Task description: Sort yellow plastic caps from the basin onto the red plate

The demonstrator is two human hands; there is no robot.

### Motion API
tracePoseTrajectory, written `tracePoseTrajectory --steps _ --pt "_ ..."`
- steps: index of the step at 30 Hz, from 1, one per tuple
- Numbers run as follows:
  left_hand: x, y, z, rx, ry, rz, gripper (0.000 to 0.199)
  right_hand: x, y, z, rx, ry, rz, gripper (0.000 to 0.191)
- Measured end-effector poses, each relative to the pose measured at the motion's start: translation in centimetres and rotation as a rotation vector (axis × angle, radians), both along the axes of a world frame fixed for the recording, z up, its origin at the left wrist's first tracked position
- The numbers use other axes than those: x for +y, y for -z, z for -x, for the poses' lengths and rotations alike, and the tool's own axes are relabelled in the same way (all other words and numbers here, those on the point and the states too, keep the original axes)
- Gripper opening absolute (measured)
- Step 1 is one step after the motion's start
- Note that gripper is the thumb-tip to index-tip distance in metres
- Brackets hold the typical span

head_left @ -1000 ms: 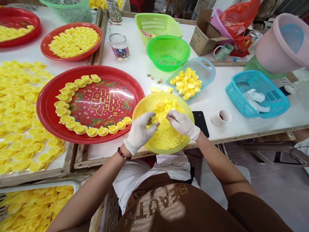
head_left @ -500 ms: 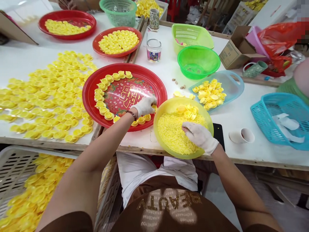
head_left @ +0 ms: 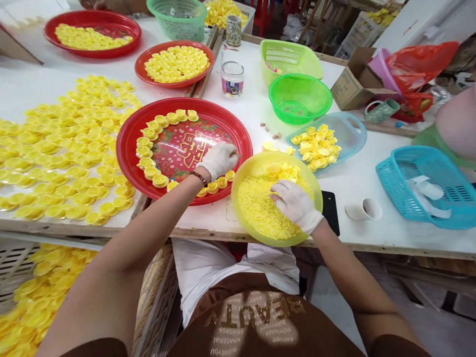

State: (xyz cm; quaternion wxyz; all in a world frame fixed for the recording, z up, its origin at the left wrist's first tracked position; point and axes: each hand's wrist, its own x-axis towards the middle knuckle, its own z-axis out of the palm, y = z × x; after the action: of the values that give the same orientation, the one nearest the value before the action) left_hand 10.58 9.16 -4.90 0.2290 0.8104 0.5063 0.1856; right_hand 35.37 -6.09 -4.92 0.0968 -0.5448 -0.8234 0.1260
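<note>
1. Might jostle yellow cup-shaped pieces [head_left: 212, 187] on red tray [head_left: 124, 151] with left hand [head_left: 218, 160], curled, contents indiscernible.
2. Might spill beads [head_left: 256, 203] from yellow bowl [head_left: 315, 191] at front edge of tabletop [head_left: 357, 231] by pressing with right hand [head_left: 295, 206], loosely curled, grasp unclear.

— Red tray [head_left: 126, 148]?
— Lay flat; we saw yellow cup-like pieces [head_left: 159, 179] in a curved row inside its rim.
— Yellow bowl [head_left: 315, 191]?
— Just beside; we noted yellow granules [head_left: 253, 198], loose pieces [head_left: 288, 171] far side.
</note>
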Motion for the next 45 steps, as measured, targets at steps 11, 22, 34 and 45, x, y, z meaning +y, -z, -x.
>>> tracePoseTrajectory --steps 11,22,34,45 --pt "-4.3 -0.3 -12.0 0.147 0.133 -0.043 0.018 -1.2 1.4 2.1 0.267 -0.061 0.312 0.033" --pt "-10.8 -0.1 -7.4 0.196 0.339 0.027 0.016 1.0 -0.5 -1.0 1.363 0.569 0.482 0.054" --pt "-8.6 1.4 -9.0 0.161 0.026 0.126 0.032 7.4 0.5 2.7 1.553 0.553 0.161 0.053" --pt "-7.5 2.6 -9.5 -0.017 0.1 0.141 0.024 9.0 1.2 3.1 1.547 0.536 0.096 0.053"
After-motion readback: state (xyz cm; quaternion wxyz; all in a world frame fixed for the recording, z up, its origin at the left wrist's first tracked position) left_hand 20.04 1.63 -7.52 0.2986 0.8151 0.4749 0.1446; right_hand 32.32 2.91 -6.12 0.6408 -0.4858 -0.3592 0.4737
